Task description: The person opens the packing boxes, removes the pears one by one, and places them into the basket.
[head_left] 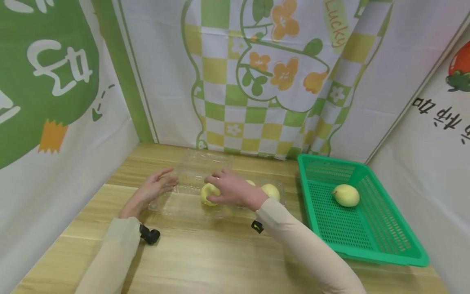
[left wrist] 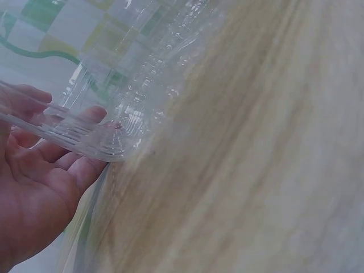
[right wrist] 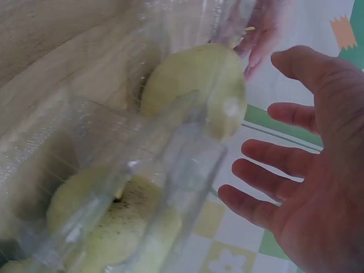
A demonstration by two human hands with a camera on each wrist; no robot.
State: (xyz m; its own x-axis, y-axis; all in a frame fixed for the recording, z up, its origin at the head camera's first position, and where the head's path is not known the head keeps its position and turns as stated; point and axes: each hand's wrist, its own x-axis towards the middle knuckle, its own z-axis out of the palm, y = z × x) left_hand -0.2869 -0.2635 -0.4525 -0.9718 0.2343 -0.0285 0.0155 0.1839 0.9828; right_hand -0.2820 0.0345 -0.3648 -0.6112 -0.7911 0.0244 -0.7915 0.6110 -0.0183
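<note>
Bare wood of the table (head_left: 205,261) runs in front of the left box (head_left: 183,206), and a narrow strip parts the right box (head_left: 282,196) from the green basket (head_left: 374,256); the curtain (head_left: 224,98) hangs close behind. The right hand (head_left: 233,188) is released, fingers spread, the pear (head_left: 206,196) just off its fingertips at the left box's right end. The left hand (head_left: 158,188), unclenched, touches that box's left edge, apart from the pear

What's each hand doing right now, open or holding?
Left hand: open, at the clear plastic container's edge, no grip visible.
Right hand: open, fingers spread near a pale yellow fruit, holding nothing.
</note>
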